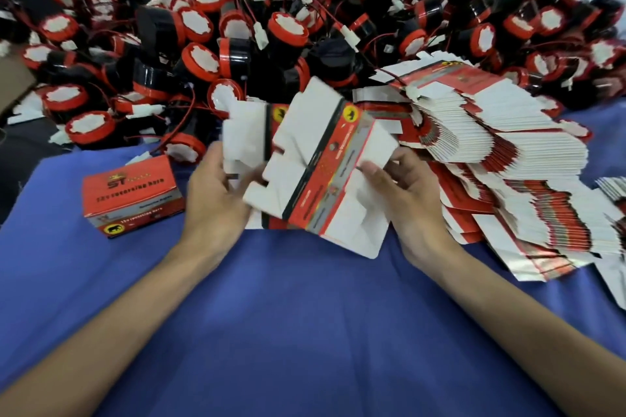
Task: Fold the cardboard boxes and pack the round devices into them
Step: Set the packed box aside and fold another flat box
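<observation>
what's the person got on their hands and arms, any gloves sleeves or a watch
Nothing is worn. The left hand and right hand have no gloves, and no rings show. The left forearm and right forearm are uncovered, with no sleeve reaching into view and no watch or band at either wrist. The one clear thumbnail is short and plain.
</observation>
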The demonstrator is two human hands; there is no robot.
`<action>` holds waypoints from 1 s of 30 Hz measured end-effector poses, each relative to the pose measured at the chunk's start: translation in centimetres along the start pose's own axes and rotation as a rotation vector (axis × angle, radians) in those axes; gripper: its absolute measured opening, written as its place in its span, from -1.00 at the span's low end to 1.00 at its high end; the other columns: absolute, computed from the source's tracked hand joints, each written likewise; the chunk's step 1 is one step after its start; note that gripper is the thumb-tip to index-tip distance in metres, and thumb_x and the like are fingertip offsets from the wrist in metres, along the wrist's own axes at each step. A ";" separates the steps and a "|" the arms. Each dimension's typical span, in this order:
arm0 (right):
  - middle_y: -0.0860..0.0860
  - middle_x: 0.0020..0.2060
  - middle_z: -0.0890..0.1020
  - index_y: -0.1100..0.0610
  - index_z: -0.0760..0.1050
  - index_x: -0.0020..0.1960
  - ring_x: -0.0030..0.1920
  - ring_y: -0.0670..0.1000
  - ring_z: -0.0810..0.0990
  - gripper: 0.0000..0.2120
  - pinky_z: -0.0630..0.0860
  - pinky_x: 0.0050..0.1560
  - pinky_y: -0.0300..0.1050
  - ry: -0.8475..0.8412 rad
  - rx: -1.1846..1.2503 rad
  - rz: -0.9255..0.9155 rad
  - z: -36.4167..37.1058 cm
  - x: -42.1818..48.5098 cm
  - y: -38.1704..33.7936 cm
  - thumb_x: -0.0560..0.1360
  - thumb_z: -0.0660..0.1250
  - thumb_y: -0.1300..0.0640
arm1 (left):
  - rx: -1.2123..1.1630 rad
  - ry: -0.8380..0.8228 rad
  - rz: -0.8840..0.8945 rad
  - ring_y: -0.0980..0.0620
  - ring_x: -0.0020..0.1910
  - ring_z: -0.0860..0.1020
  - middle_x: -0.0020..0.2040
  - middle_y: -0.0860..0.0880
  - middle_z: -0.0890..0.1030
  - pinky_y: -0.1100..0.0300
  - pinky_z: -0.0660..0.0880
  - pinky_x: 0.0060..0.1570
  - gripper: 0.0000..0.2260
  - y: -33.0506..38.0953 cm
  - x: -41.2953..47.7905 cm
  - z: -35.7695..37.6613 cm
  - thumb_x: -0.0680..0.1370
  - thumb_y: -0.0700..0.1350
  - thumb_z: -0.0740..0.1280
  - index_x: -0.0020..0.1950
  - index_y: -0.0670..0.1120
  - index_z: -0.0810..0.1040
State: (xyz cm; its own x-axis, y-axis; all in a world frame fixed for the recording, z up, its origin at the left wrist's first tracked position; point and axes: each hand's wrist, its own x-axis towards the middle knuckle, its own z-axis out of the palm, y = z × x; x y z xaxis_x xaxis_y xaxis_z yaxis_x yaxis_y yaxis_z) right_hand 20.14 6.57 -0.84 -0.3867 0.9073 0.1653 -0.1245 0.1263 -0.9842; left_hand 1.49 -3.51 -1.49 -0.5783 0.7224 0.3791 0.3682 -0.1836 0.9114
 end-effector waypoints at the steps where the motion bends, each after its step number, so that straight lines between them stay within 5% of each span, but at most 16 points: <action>1: -0.11 -0.23 0.67 0.09 0.45 -0.10 -0.17 -0.10 0.63 -0.92 0.55 -0.17 -0.18 0.082 -0.002 -0.046 -0.1 0.1 -0.2 0.53 0.35 0.20 | -0.003 0.062 -0.012 0.31 -0.13 0.58 -0.13 0.28 0.63 0.39 0.48 -0.20 -0.75 -0.2 0.4 -0.3 0.53 -0.19 0.40 0.00 0.16 0.47; 3: -0.20 -0.32 0.59 0.05 0.36 -0.13 -0.28 -0.21 0.54 -0.85 0.48 -0.25 -0.29 0.292 -0.048 -0.169 -0.3 0.4 -0.9 0.60 0.26 0.16 | -0.020 0.131 -0.044 0.29 -0.04 0.59 -0.05 0.27 0.62 0.33 0.53 -0.13 -0.79 -0.7 1.0 -0.9 0.56 -0.09 0.38 0.04 0.21 0.44; 6: -0.12 -0.09 0.63 0.03 0.42 0.01 -0.07 -0.13 0.63 -0.81 0.58 -0.08 -0.18 0.414 0.293 -0.120 -0.7 1.0 -1.6 0.67 0.07 0.01 | -0.047 0.138 -0.101 0.36 -0.09 0.58 -0.10 0.37 0.60 0.41 0.51 -0.22 -0.76 -1.2 1.4 -1.1 0.59 -0.13 0.33 0.02 0.24 0.42; 8: -0.01 -0.12 0.69 0.00 0.55 0.03 -0.15 -0.02 0.67 -0.61 0.61 -0.18 -0.16 0.189 0.283 0.155 -0.1 0.4 -1.5 0.66 -0.02 -0.11 | -0.038 0.127 -0.102 0.40 -0.16 0.57 -0.15 0.42 0.58 0.47 0.48 -0.28 -0.75 -1.2 1.3 -1.0 0.61 -0.17 0.29 0.00 0.22 0.41; 10: 0.02 -0.29 0.69 0.13 0.57 0.04 -0.33 -0.04 0.63 -0.67 0.54 -0.31 -0.21 -0.030 -0.141 0.242 0.9 -0.9 -0.7 0.65 0.10 -0.03 | -0.005 0.084 -0.074 0.40 -0.16 0.55 -0.18 0.43 0.57 0.43 0.47 -0.21 -0.75 -0.9 1.1 -1.0 0.61 -0.20 0.26 0.00 0.19 0.40; 12: 0.01 -0.18 0.68 0.20 0.56 0.07 -0.17 -0.06 0.64 -0.79 0.53 -0.12 -0.19 -0.079 -0.620 -0.103 1.2 -2.1 0.2 0.60 0.26 0.07 | 0.017 0.020 -0.031 0.39 -0.14 0.53 -0.16 0.42 0.57 0.39 0.46 -0.12 -0.76 -0.6 0.9 -0.9 0.61 -0.22 0.25 0.02 0.17 0.41; 14: 0.05 0.19 0.57 0.21 0.51 0.25 0.22 -0.01 0.51 -0.67 0.39 0.23 -0.26 -0.097 -0.822 -0.386 1.3 -2.9 0.4 0.56 0.29 0.06 | 0.002 -0.074 0.015 0.39 -0.12 0.54 -0.12 0.41 0.59 0.45 0.44 -0.14 -0.81 -0.1 0.4 -0.6 0.60 -0.18 0.26 0.06 0.12 0.42; 16: 0.04 0.47 0.26 0.14 0.28 0.47 0.47 -0.04 0.20 -0.42 0.08 0.41 -0.37 -0.162 -0.846 -0.399 1.2 -3.1 0.3 0.52 0.24 -0.07 | -0.106 -0.174 0.035 0.35 -0.09 0.57 -0.06 0.35 0.62 0.44 0.47 -0.14 -0.83 0.5 -0.2 -0.2 0.55 -0.12 0.24 0.11 0.09 0.43; 19: -0.11 0.56 -0.06 -0.12 -0.14 0.54 0.52 -0.21 -0.13 -0.21 -0.15 0.44 -0.43 -0.338 -0.793 -0.271 1.5 -3.5 0.2 0.46 0.15 -0.35 | -0.364 -0.291 -0.005 0.17 0.00 0.63 0.01 0.19 0.66 0.27 0.56 -0.14 -0.74 1.2 -1.0 0.1 0.52 -0.14 0.26 0.15 0.12 0.53; 22: -0.17 0.56 -0.06 -0.21 -0.25 0.50 0.51 -0.27 -0.12 -0.17 -0.10 0.47 -0.37 -0.361 -0.715 -0.253 1.3 -3.7 0.0 0.42 0.14 -0.39 | -0.460 -0.398 -0.024 0.08 -0.06 0.66 -0.04 0.12 0.67 0.21 0.59 -0.19 -0.81 1.7 -1.7 0.2 0.44 -0.02 0.45 0.02 0.19 0.64; 24: -0.20 0.55 -0.01 -0.12 -0.18 0.55 0.51 -0.26 -0.07 -0.11 -0.01 0.50 -0.26 -0.356 -0.660 -0.259 1.3 -3.6 -0.1 0.41 0.18 -0.38 | -0.445 -0.463 -0.014 0.06 -0.08 0.65 -0.06 0.09 0.67 0.19 0.59 -0.20 -0.78 2.1 -2.2 0.4 0.38 0.14 0.50 -0.01 0.17 0.65; 26: -0.22 0.53 0.04 -0.05 -0.12 0.56 0.52 -0.22 -0.01 -0.06 0.05 0.49 -0.17 -0.352 -0.579 -0.270 1.3 -3.6 -0.2 0.38 0.21 -0.43 | -0.379 -0.444 0.025 0.13 -0.07 0.64 -0.05 0.15 0.66 0.25 0.58 -0.18 -0.80 2.4 -2.6 0.6 0.40 0.08 0.48 0.00 0.16 0.63; 28: -0.18 0.52 0.05 -0.03 -0.12 0.54 0.53 -0.16 0.01 -0.01 0.08 0.49 -0.10 -0.374 -0.545 -0.293 1.3 -3.7 -0.3 0.35 0.17 -0.52 | -0.251 -0.385 0.091 0.24 -0.01 0.61 0.01 0.22 0.64 0.35 0.54 -0.12 -0.72 2.5 -3.2 1.1 0.41 -0.03 0.40 0.11 0.08 0.54; 30: -0.13 0.53 0.04 -0.02 -0.13 0.54 0.54 -0.10 0.01 0.01 0.08 0.49 -0.03 -0.406 -0.576 -0.335 1.3 -3.8 -0.3 0.33 0.14 -0.55 | -0.183 -0.349 0.078 0.19 0.09 0.59 0.12 0.06 0.62 0.33 0.54 -0.03 -0.48 2.6 -3.9 1.8 0.38 0.00 0.35 0.30 -0.15 0.42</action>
State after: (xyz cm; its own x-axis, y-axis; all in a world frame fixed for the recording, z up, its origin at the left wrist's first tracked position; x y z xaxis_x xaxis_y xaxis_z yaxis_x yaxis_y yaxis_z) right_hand 20.51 2.55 -1.14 -0.7303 0.5798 0.3613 0.1569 0.6571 -0.7373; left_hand 5.99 -5.62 -0.83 -0.2604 0.8789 0.3998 0.2467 -0.3398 0.9076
